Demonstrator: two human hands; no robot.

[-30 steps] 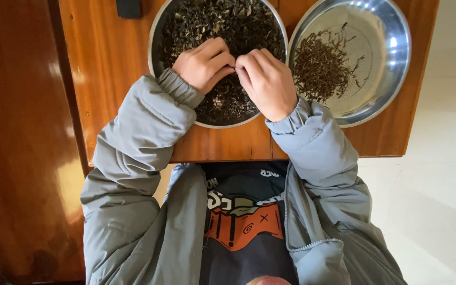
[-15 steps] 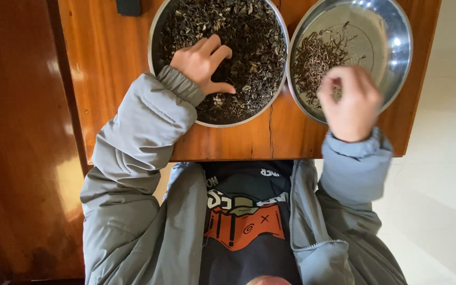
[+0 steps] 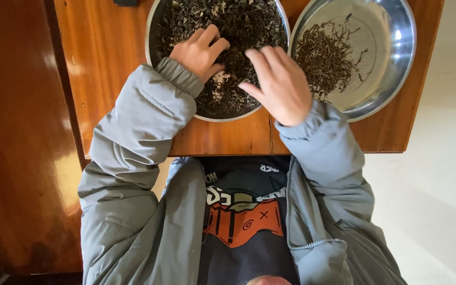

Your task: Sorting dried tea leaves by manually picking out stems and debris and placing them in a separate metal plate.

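A large steel bowl (image 3: 153, 31) full of dark dried leaves (image 3: 238, 21) stands on the wooden table (image 3: 106, 58). My left hand (image 3: 199, 51) rests in the leaves at the bowl's near left, fingers spread. Over the bowl's near right rim hovers my right hand (image 3: 279, 84), fingers apart and pointing into the leaves; I see nothing held in it. To the right stands a second steel bowl (image 3: 397, 63) with a smaller pile of thin dark sorted bits (image 3: 323, 58).
The small table ends just in front of my chest and at the right, beyond which lies pale floor (image 3: 439, 184). A glossy dark wooden panel (image 3: 17, 148) stands at the left. A dark object (image 3: 125, 2) sits at the table's far edge.
My right hand went from the left bowl over to the right bowl half a second ago, and is now back over the left bowl with fingers spread. The left hand stayed in the leaves.
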